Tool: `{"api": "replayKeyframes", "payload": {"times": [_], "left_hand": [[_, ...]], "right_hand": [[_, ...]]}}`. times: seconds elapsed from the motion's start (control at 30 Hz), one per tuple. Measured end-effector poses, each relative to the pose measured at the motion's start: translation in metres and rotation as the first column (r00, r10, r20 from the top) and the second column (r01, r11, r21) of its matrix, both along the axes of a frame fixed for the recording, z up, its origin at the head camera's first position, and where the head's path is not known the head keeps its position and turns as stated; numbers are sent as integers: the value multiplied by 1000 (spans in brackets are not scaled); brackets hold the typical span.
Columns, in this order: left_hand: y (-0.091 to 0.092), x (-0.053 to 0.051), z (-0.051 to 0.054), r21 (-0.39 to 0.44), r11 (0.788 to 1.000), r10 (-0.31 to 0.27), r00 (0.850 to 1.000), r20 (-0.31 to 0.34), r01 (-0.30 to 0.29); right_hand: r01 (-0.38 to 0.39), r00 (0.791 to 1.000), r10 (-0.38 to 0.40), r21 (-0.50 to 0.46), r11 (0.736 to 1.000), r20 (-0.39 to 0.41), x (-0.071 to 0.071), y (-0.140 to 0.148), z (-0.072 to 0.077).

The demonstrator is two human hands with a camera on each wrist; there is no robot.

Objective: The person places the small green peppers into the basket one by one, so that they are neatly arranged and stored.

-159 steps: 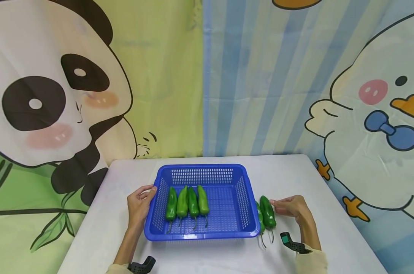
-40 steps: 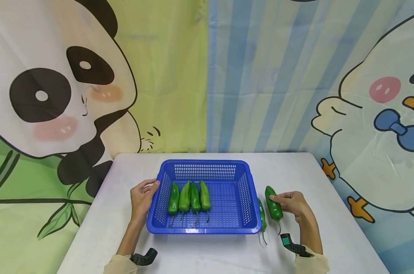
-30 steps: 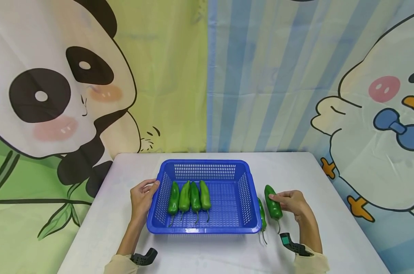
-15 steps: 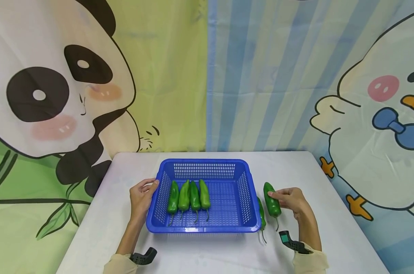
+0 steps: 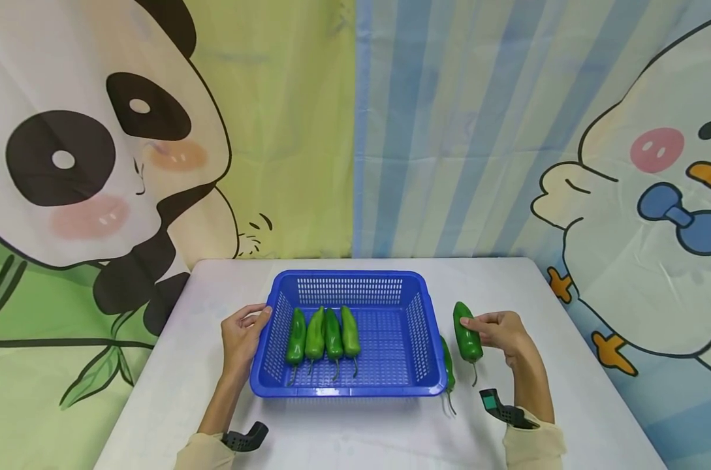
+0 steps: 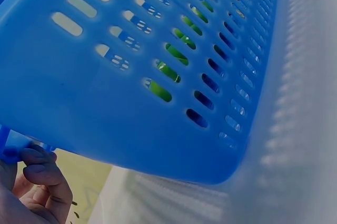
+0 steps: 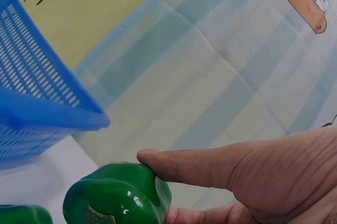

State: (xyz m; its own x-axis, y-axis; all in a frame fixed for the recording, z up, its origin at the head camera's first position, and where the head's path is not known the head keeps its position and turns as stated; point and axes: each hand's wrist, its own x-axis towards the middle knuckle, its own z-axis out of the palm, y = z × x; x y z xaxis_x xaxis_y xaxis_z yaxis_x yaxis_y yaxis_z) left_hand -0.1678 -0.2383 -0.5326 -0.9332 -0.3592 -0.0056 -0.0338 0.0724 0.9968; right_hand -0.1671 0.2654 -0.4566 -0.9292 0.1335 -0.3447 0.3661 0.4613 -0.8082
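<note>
My left hand [image 5: 240, 336] holds the left rim of a blue perforated plastic basket [image 5: 349, 392]. Curled fingers [image 6: 50, 179] meet that rim in the left wrist view. Inside the basket, several green peppers [image 5: 315, 334] lie side by side in its left half, stems toward me. My right hand [image 5: 505, 331] pinches a glossy green pepper [image 5: 467, 339] between thumb and fingers, right of the basket. In the right wrist view its stem end [image 7: 116, 195] faces the camera. Another green pepper [image 5: 448, 365] lies beside the basket's right wall, partly hidden by it.
Everything stands on a white-covered table [image 5: 331, 437]. Behind it hang curtains printed with a panda [image 5: 67, 170] and a white bird [image 5: 649, 261]. A black band with a mount [image 5: 246, 437] sits on each wrist.
My right hand has taken hold of the pepper that lay beside the other one and moved it away from the basket, then farther up in the view. The left hand keeps its hold.
</note>
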Motion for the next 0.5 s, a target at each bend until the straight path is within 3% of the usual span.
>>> {"api": "replayKeyframes", "payload": {"times": [0.5], "left_hand": [[1,-1,0,16,1000,1,1000,-5,-1]], "right_hand": [[-55,993,51,-34,998,-104,-6,-10,24]]}}
